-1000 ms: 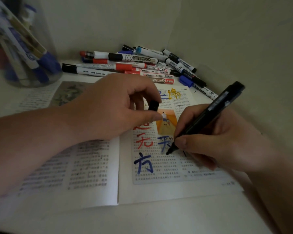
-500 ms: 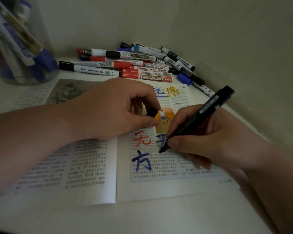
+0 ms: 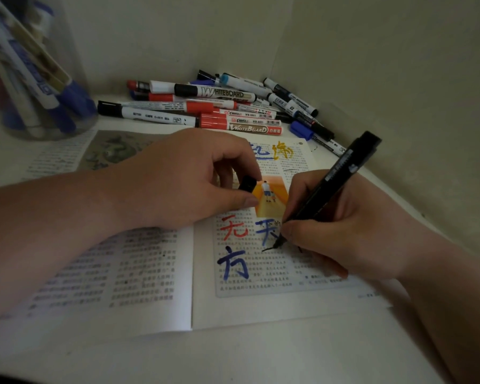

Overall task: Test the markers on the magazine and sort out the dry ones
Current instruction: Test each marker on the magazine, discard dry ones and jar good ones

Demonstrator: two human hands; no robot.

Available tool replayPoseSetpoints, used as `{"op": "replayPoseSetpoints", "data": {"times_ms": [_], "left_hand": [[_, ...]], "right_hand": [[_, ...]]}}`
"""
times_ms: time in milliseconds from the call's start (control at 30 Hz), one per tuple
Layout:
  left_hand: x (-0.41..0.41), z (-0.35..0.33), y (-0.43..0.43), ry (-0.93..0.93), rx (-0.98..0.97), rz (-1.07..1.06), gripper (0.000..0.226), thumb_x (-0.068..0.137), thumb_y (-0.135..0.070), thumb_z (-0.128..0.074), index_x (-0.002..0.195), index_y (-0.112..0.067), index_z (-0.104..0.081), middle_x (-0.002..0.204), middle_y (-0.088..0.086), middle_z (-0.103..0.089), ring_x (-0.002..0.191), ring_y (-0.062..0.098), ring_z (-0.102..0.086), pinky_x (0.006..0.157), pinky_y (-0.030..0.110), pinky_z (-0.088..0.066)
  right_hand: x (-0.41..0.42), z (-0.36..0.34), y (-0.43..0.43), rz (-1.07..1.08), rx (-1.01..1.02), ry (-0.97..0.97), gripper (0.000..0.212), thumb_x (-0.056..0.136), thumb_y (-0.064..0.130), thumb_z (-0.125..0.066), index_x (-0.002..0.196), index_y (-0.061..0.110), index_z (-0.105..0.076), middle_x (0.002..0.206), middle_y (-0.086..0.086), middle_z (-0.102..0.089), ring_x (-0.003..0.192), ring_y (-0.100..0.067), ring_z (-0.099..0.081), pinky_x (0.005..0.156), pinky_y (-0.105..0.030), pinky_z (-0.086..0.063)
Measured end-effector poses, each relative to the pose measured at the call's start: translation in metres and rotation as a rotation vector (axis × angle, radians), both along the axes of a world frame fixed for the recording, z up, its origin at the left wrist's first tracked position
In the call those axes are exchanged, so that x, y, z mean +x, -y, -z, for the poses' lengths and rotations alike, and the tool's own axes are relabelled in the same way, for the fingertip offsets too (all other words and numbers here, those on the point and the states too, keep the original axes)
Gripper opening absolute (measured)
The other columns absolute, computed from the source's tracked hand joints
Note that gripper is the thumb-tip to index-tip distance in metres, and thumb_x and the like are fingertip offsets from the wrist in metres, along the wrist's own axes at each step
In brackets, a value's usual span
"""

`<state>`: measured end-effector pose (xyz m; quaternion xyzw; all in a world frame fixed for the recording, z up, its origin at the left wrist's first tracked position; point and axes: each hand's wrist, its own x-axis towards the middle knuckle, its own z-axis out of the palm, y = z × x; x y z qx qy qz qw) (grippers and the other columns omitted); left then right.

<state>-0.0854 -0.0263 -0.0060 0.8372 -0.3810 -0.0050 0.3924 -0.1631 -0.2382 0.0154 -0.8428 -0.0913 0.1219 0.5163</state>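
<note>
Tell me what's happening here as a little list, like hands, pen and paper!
left hand: pinches a black cap over the magazine
right hand: grips a black marker, tip on the page
page: coloured writing, thin black stroke at the tip
pile of markers: behind the magazine
jar: more markers, far left

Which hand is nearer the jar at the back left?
Left. The left hand, pinching a black cap, lies over the magazine's middle, right of the jar; the right hand writes farther right with the black marker.
</note>
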Motion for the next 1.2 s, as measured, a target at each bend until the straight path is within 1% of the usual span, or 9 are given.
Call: {"op": "replayPoseSetpoints", "data": {"times_ms": [167,300,433,567,667,800,900,1000,1200], "left_hand": [[0.0008,0.0003,-0.0008,-0.011,-0.013,0.003,0.022,0.075,-0.035,-0.083,0.090,-0.039,-0.068,0.080,-0.038,-0.063,0.073,-0.003,-0.063,0.066,0.012,-0.049],[0.0001,0.0003,-0.0008,-0.012,-0.014,0.007,0.022,0.075,-0.036,-0.082,0.091,-0.039,-0.068,0.080,-0.039,-0.063,0.074,-0.004,-0.063,0.067,0.012,-0.049],[0.0001,0.0002,-0.0006,-0.005,-0.002,0.012,0.022,0.075,-0.037,-0.081,0.092,-0.040,-0.068,0.081,-0.040,-0.062,0.075,-0.004,-0.063,0.067,0.012,-0.049],[-0.0007,-0.0005,-0.0008,0.010,0.004,0.018,0.019,0.077,-0.043,-0.077,0.094,-0.044,-0.068,0.083,-0.038,-0.063,0.077,0.000,-0.064,0.065,0.015,-0.050],[-0.0009,-0.0014,-0.0015,0.023,0.007,0.023,0.019,0.079,-0.045,-0.071,0.097,-0.044,-0.069,0.085,-0.039,-0.062,0.080,0.001,-0.063,0.066,0.017,-0.049],[0.0008,0.0005,-0.0009,0.031,0.007,0.023,0.018,0.081,-0.043,-0.072,0.098,-0.043,-0.070,0.089,-0.036,-0.062,0.081,0.002,-0.063,0.067,0.018,-0.050],[0.0013,0.0018,-0.0004,0.033,-0.003,0.020,0.019,0.079,-0.045,-0.070,0.098,-0.042,-0.070,0.090,-0.034,-0.062,0.080,0.003,-0.063,0.069,0.018,-0.049],[0.0021,0.0015,-0.0011,0.035,-0.002,0.021,0.019,0.079,-0.045,-0.070,0.098,-0.042,-0.070,0.090,-0.033,-0.062,0.081,0.003,-0.062,0.069,0.018,-0.049],[0.0022,0.0020,-0.0010,0.030,0.001,0.017,0.019,0.078,-0.046,-0.071,0.098,-0.043,-0.070,0.091,-0.034,-0.063,0.081,0.001,-0.062,0.069,0.015,-0.048]], "right_hand": [[-0.0019,-0.0024,0.0007,-0.068,0.093,-0.039,0.006,0.078,0.005,-0.072,0.075,0.005,-0.067,0.049,-0.016,-0.052,0.035,-0.022,-0.041,0.036,-0.020,-0.035],[-0.0028,-0.0007,0.0000,-0.075,0.043,-0.020,0.011,0.076,0.011,-0.075,0.078,0.002,-0.069,0.050,-0.007,-0.054,0.037,-0.009,-0.043,0.038,-0.016,-0.034],[-0.0032,-0.0019,-0.0009,-0.075,0.053,-0.028,0.010,0.081,0.001,-0.076,0.078,-0.002,-0.067,0.049,-0.001,-0.055,0.037,-0.006,-0.045,0.038,-0.015,-0.035],[-0.0032,-0.0038,-0.0006,-0.083,0.022,-0.023,0.026,0.085,-0.020,-0.061,0.072,0.002,-0.061,0.044,0.014,-0.056,0.037,0.000,-0.053,0.040,-0.005,-0.037],[-0.0023,-0.0046,0.0000,-0.085,0.054,-0.026,0.022,0.085,-0.017,-0.066,0.072,0.001,-0.062,0.046,0.009,-0.058,0.037,-0.002,-0.052,0.040,-0.007,-0.037],[-0.0042,-0.0033,0.0005,-0.105,0.107,-0.054,0.006,0.077,0.003,-0.076,0.079,0.001,-0.070,0.054,-0.003,-0.060,0.041,-0.005,-0.049,0.041,-0.014,-0.038],[-0.0078,-0.0050,-0.0029,-0.132,0.057,-0.038,0.007,0.079,-0.003,-0.078,0.078,0.002,-0.073,0.060,-0.001,-0.065,0.048,-0.003,-0.055,0.047,-0.013,-0.042],[-0.0069,-0.0074,-0.0035,-0.101,0.021,-0.026,0.026,0.082,-0.019,-0.068,0.068,0.003,-0.067,0.051,0.009,-0.060,0.042,0.000,-0.052,0.044,-0.009,-0.039],[-0.0033,-0.0087,-0.0015,-0.038,-0.049,0.007,0.027,0.080,-0.014,-0.070,0.064,0.006,-0.064,0.046,0.004,-0.052,0.038,-0.005,-0.044,0.041,-0.013,-0.035]]}}
